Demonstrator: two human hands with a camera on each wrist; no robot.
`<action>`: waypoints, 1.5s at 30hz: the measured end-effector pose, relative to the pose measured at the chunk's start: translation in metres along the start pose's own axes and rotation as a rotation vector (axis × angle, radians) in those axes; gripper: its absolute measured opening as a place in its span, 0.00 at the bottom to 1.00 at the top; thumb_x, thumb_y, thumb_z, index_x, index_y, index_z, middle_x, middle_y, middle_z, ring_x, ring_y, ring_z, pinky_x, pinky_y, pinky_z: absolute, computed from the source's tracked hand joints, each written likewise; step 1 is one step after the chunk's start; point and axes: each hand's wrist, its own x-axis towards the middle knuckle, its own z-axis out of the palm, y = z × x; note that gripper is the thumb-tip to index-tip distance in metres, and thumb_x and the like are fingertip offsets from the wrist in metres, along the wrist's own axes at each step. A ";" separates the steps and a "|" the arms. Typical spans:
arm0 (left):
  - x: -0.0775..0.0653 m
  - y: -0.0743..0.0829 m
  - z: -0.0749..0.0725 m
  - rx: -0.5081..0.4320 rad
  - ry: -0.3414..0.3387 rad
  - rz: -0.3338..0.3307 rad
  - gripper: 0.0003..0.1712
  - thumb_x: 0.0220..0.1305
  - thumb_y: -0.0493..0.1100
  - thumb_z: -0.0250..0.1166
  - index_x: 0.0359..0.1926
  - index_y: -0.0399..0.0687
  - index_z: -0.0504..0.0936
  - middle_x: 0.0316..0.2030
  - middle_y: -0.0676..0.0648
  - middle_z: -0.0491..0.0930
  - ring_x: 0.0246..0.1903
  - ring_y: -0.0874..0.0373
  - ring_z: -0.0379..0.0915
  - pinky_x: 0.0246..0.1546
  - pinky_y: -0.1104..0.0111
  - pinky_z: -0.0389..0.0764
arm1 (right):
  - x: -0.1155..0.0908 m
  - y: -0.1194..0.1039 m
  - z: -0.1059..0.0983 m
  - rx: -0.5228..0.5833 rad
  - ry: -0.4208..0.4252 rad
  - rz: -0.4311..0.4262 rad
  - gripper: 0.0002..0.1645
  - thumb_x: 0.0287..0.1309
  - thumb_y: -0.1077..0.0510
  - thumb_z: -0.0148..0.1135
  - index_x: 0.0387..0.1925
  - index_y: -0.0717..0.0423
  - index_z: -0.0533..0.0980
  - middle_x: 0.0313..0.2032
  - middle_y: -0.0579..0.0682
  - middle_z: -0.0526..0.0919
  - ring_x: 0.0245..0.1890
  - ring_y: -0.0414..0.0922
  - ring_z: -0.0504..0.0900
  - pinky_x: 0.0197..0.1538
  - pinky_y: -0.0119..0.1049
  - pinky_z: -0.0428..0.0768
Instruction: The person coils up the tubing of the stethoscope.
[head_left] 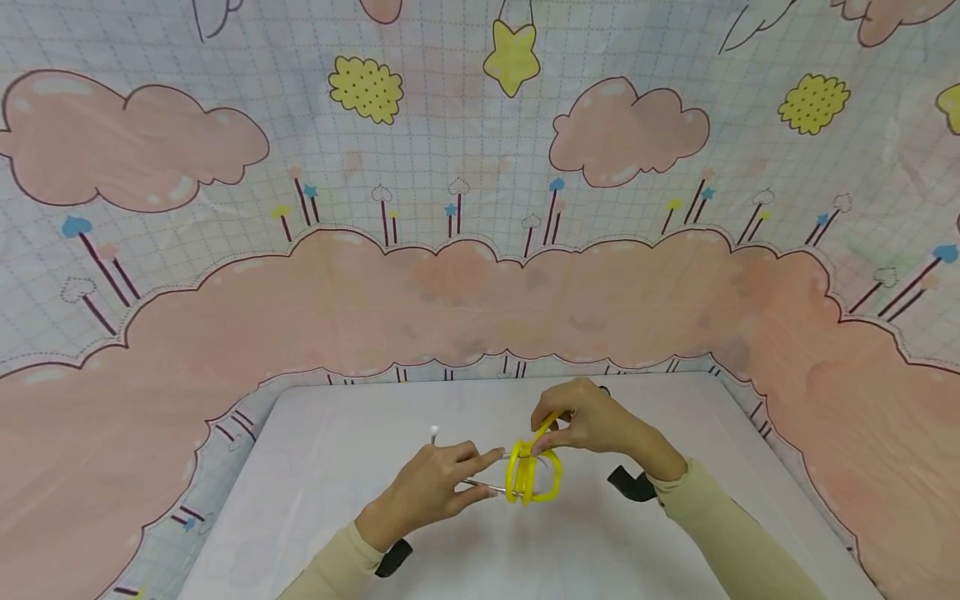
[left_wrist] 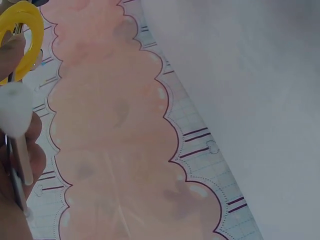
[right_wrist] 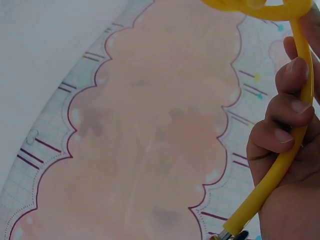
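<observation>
At lower centre, above the counter (head_left: 300, 500), the left hand (head_left: 427, 483) grips the metal rods (head_left: 483, 486), apparently as a steady core for the yellow tube (head_left: 527, 479) looped round them. The right hand (head_left: 600, 421) pinches its loose length, perhaps keeping the coils taut.

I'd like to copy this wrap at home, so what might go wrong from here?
If the right hand lets go of the yellow tube, its loops might loosen around the metal rods.
A hard pull could twist the rods in the left hand.
Both are held in the air above the white table, so a slip might drop them.
</observation>
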 end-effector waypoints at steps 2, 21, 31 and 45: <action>0.001 0.002 -0.001 0.005 0.000 0.015 0.28 0.56 0.58 0.64 0.56 0.55 0.77 0.26 0.59 0.75 0.18 0.75 0.65 0.21 0.89 0.63 | 0.001 0.002 0.000 0.031 0.000 0.000 0.15 0.42 0.41 0.68 0.28 0.44 0.80 0.25 0.38 0.80 0.23 0.35 0.72 0.25 0.23 0.70; 0.002 -0.005 -0.001 0.039 0.150 0.005 0.29 0.56 0.57 0.65 0.57 0.52 0.77 0.27 0.58 0.74 0.19 0.73 0.65 0.20 0.88 0.62 | 0.008 -0.016 0.002 0.154 0.170 0.053 0.06 0.50 0.66 0.65 0.33 0.62 0.82 0.28 0.53 0.84 0.24 0.31 0.72 0.27 0.26 0.76; 0.000 -0.012 -0.002 0.002 0.223 -0.083 0.30 0.55 0.55 0.66 0.57 0.49 0.76 0.27 0.56 0.75 0.19 0.72 0.72 0.20 0.87 0.64 | 0.003 -0.007 0.032 0.243 0.215 0.235 0.14 0.61 0.66 0.54 0.48 0.64 0.78 0.36 0.57 0.84 0.20 0.33 0.71 0.24 0.27 0.75; -0.004 -0.019 0.007 -0.060 0.297 -0.283 0.30 0.53 0.53 0.68 0.56 0.47 0.77 0.23 0.56 0.72 0.18 0.68 0.68 0.22 0.82 0.71 | 0.005 -0.020 0.052 0.323 0.245 0.422 0.18 0.64 0.67 0.51 0.55 0.67 0.72 0.39 0.57 0.82 0.32 0.46 0.80 0.39 0.28 0.80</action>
